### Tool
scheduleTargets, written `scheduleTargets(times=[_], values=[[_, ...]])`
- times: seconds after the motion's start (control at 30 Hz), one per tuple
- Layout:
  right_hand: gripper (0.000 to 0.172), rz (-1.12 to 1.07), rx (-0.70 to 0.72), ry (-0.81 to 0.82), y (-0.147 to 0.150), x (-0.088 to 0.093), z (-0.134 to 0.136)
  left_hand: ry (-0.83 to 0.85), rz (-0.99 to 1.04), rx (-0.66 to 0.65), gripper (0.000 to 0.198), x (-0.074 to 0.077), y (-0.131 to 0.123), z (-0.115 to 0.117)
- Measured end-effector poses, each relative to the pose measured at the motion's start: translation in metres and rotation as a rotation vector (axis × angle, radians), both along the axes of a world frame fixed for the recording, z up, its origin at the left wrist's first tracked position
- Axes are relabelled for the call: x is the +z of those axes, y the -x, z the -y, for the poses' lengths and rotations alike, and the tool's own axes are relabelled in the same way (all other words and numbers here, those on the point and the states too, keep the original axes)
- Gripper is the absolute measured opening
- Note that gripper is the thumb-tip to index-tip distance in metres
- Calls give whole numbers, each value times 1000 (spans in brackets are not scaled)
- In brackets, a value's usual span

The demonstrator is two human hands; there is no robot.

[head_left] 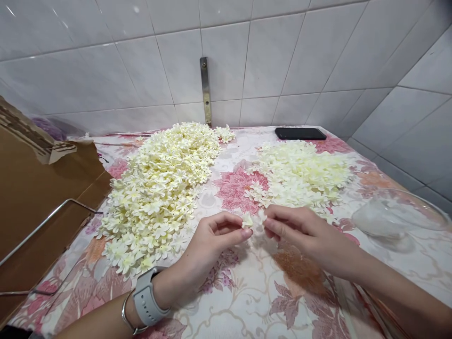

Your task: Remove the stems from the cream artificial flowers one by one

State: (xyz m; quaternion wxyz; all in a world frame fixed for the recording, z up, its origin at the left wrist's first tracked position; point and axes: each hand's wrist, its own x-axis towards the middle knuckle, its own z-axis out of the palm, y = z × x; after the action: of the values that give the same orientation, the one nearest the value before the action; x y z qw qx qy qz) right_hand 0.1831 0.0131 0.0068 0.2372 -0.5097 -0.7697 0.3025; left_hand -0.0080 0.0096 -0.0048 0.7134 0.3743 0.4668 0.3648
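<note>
"Small cream-yellow flower with thin petals [247,220]: where was it?"

"Between the thumb and forefinger of the left hand [212,234]. Taking that flower as the clock's centre, a thin white petal-like piece [261,217] sat just beside it at three o'clock, in the right hand [308,231]."

"How were they best handled?"

"Lightly, I judged. The petals looked easy to crease, so a soft pinch was safer than a squeeze, with both pieces level and in plain sight above the white flower-printed cloth [247,301]."

"And how far open were the grips?"

"Both narrow. The left fingertips pinched the flower, the right ones pinched the white piece, and a slight gap showed between the two. Whether anything joined them, I couldn't tell."

"What lay around?"

"A tall heap of cream-yellow flowers [164,188] at ten o'clock, a flatter heap of whiter, petal-thin flowers [303,172] at two, and a flat black phone [301,133] beyond that, towards one."
</note>
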Motion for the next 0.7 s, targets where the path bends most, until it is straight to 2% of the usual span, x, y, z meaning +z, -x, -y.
scheduleTargets(times=[0.1, 0.13, 0.17, 0.27, 0.3, 0.37, 0.5, 0.57, 0.67, 0.7], values=[[35, 190, -347, -344, -4, 1, 0, 10, -1, 16, 25, 0, -1, 0], [36, 204, -390, -396, -3, 1, 1, 8, -1, 17, 25, 0, -1, 0], [36, 185, -357, -375, -1, 2, 3, 2, 2, 11, 24, 0, -1, 1], [28, 35, -59, -76, 10, 1, 11, -37, 24, -27, 19, 1, -2, 2], [26, -3, -1, -9, 14, 1, 14, -50, 29, -39, 18, 1, -2, 3], [27, -45, 36, 32, 19, -1, 16, -66, 32, -59, 17, 1, -2, 4], [30, -67, 56, -1, 16, -1, 14, -59, 37, -78, 20, 1, 0, 3], [31, -4, -32, -86, 8, 0, 10, -36, 32, -55, 21, 1, 0, 2], [34, 166, -371, -425, -3, 2, 5, -5, 6, -20, 22, 1, 0, 1], [35, 185, -428, -492, -5, 3, 4, -6, 5, -20, 23, 1, 0, 1]])
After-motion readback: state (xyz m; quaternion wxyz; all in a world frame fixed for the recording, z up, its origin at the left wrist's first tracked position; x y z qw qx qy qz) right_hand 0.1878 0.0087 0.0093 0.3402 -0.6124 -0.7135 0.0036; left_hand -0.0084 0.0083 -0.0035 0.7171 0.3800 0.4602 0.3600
